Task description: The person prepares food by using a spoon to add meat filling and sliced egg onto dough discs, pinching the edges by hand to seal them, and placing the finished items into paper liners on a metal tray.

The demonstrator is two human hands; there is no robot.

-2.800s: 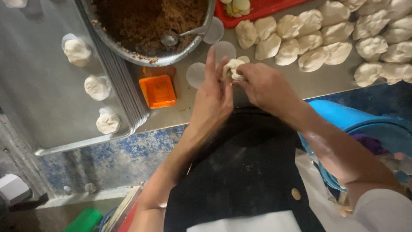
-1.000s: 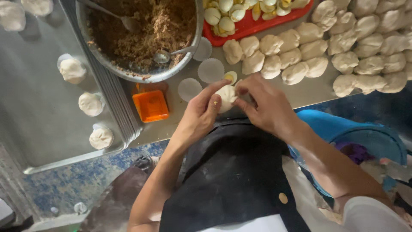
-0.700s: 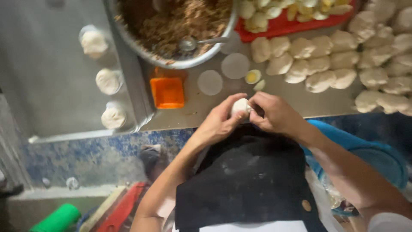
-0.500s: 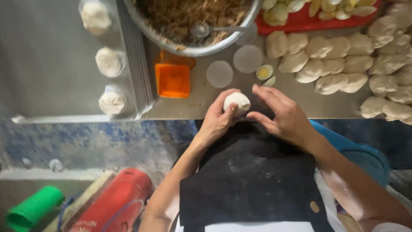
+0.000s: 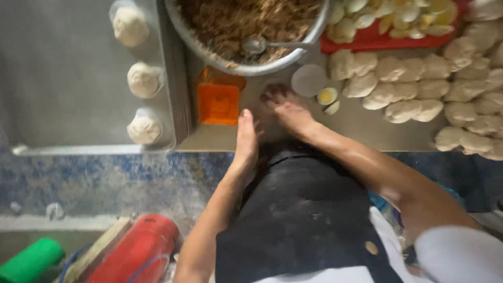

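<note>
Dough disc [image 5: 272, 123] under both hands [image 5: 267, 123]

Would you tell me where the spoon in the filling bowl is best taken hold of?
Grip the spoon by its bare handle end, coming from the right over the bowl rim: the handle lies toward the rim there, while its scoop sits in the filling.

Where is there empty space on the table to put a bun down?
Bare metal lies between the orange box and the right hand, and below the dough pieces. The tray is open left of its three buns. Crowded top right.
</note>
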